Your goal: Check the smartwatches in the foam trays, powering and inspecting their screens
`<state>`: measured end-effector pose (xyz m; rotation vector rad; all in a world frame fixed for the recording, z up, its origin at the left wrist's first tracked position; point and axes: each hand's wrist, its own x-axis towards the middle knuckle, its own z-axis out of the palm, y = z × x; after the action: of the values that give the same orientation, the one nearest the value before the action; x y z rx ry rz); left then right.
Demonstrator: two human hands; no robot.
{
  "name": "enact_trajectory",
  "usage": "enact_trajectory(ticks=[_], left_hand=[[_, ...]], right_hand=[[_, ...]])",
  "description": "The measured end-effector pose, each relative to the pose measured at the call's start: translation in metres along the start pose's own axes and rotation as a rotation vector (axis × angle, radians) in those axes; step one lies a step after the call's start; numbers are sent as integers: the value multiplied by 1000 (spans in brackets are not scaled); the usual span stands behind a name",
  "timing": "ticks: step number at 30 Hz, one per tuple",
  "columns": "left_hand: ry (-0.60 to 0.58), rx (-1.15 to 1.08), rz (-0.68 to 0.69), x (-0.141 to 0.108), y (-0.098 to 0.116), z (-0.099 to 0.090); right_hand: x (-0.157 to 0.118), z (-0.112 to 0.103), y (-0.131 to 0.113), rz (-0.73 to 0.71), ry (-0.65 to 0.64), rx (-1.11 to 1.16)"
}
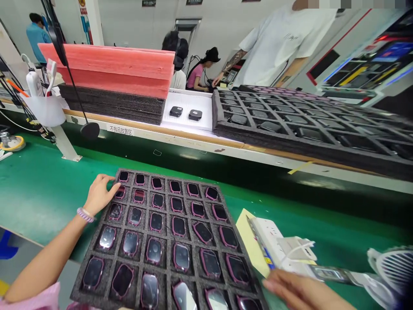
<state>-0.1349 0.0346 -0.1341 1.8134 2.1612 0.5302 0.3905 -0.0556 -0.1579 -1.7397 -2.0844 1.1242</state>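
Foam tray point(167, 258) of watch-like devices point(181, 256) on the green table point(38, 185), your left hand point(100, 193) at its far left corner.
Your left thumb is spread from the curled fingers and touches the tray's edge; your right hand point(295, 289) is blurred beside the near right side, fingers close together, and you cannot tell whether it grips anything. The tray lies in front of you, its near edge cut off by the view. The devices have pink-purple rims and dark, glossy faces, each in its own compartment; several sit turned. Just right of the tray are yellow paper point(245, 220), a pen point(267, 257) and a white power strip point(269, 230). On the shelf beyond, two black devices point(195, 114) sit between pink foam sheets point(112, 64) and a larger dark tray point(226, 125).
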Motion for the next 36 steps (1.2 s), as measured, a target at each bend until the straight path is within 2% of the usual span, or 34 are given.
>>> enact_trajectory(ticks=[1,3,4,6,8,10,12,15,18,21,25,28,30,32,36], left_hand=[[-2,182,27,12,7,-2],[-5,319,32,32,23,0],[-5,352,20,39,30,3],[12,382,-11,48,43,14],[45,401,-39,49,50,24],[84,403,-47,47,51,32],[118,401,-34,44,48,36],[153,404,-4,45,44,39],[159,411,48,54,43,40],[151,403,94,66,44,39],[121,338,122,78,45,25],[114,207,147,81,53,11],[100,59,182,79,66,8],[56,-123,245,73,85,15],[-60,-456,364,52,120,48]], right_hand=[[15,-9,-23,-81,18,-72],[51,-17,-78,-235,58,-175],[71,-15,-107,-330,31,-221],[112,0,-161,-444,-56,-348],[149,25,-204,-464,-65,-450],[181,54,-234,-468,-20,-486],[207,77,-254,-418,52,-515],[234,96,-272,-316,146,-513],[251,100,-282,-209,177,-451],[259,94,-288,-138,175,-315],[257,73,-282,-169,159,-28],[245,54,-258,-235,65,269],[234,44,-234,-264,-9,480],[222,38,-209,-294,-57,673],[200,40,-170,-318,-148,985]])
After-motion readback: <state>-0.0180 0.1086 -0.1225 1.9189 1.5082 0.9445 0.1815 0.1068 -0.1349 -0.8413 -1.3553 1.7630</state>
